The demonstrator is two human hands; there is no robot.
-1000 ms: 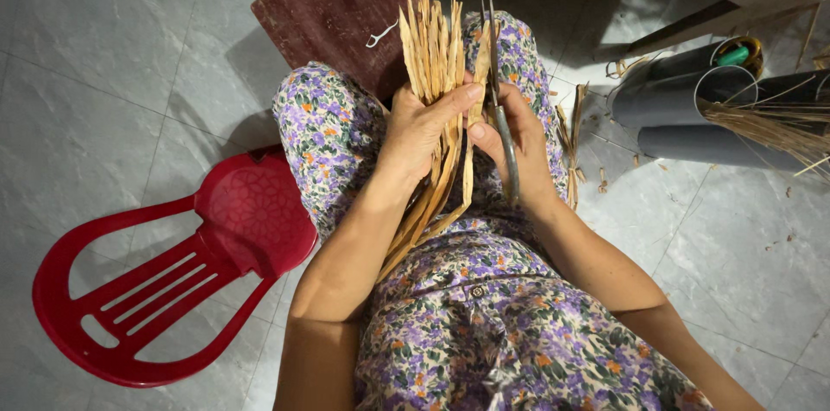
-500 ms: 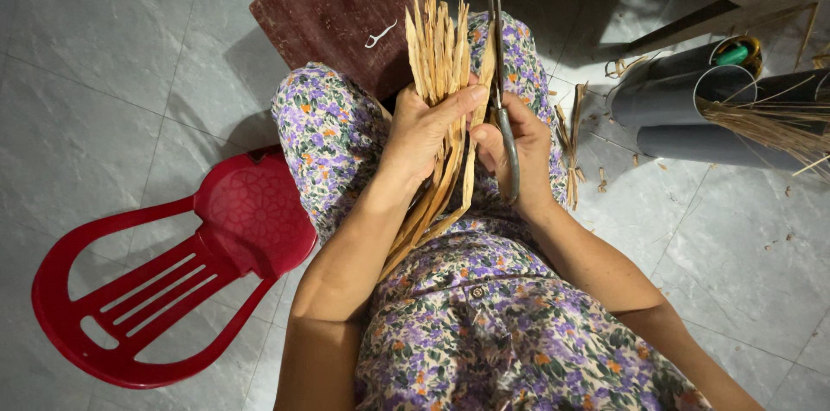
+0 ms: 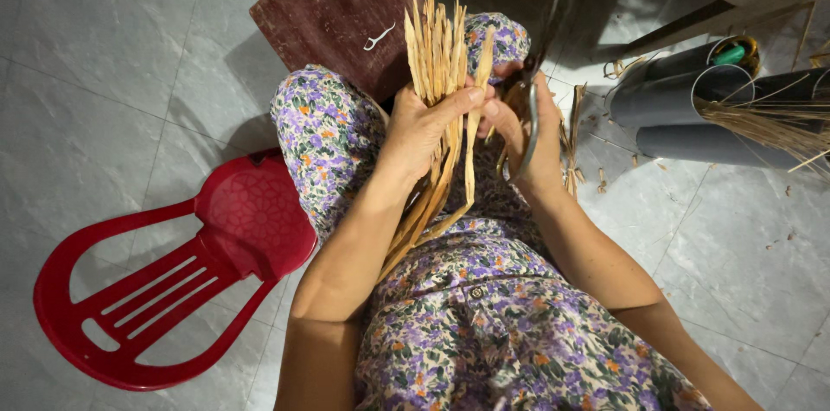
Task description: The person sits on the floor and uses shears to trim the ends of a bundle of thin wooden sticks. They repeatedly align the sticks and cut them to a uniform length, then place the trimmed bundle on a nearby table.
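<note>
Straw strips (image 3: 441, 74) sit tight in the left hand (image 3: 424, 126), while the right hand (image 3: 527, 130) now lifts its scissors (image 3: 529, 108) higher (blades blurry), close beside them.

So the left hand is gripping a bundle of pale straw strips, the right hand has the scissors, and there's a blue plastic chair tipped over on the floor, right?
Not quite: the plastic chair is red, not blue, as the head view shows. The rest holds: the left hand grips the bundle of pale strips, the right hand holds the scissors, and the chair lies tipped over on the tiled floor.
</note>
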